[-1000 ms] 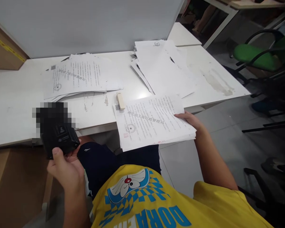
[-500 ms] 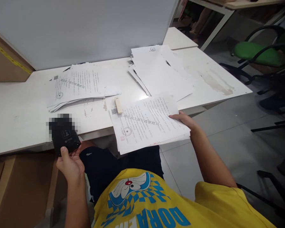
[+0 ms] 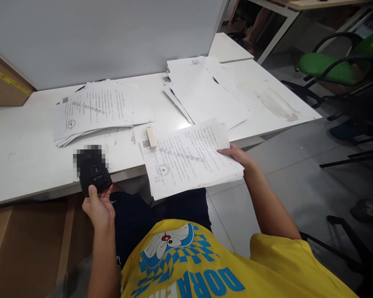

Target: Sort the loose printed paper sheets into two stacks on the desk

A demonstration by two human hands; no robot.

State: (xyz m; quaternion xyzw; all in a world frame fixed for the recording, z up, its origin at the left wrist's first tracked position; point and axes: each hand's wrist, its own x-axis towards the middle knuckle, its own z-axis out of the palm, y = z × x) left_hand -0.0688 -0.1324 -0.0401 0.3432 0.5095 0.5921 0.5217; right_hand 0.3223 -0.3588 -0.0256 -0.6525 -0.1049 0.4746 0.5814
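Your left hand (image 3: 100, 208) is gripping a small black device (image 3: 95, 177), thumb lying over its near edge and fingers curled beneath, and holding it at the front edge of the white desk (image 3: 25, 165); part of the device is blurred out. Your right hand (image 3: 238, 156) is pinching the right-hand edge of a stapled document (image 3: 189, 159), thumb on top, with the remaining fingers hidden under the sheets.

The document is lying half on the desk and half overhanging its front edge, above your lap. A small cream-coloured block (image 3: 151, 136) is resting on the document's far left corner, on the desk side.

Further back on the desk, a printed paper pile (image 3: 93, 109) is lying to the left and a face-down paper pile (image 3: 205, 89) is fanning out to the right, both in front of the grey partition (image 3: 112, 37). A green chair (image 3: 332, 68) is standing well apart, beyond the desk's right end.

Risk assessment: the overhanging sheets are depending on your one-sided pinch and the block. Loosening that grip is likely to let the document slide off the desk edge. Pulling it sharply is likely to drag the block off with it.
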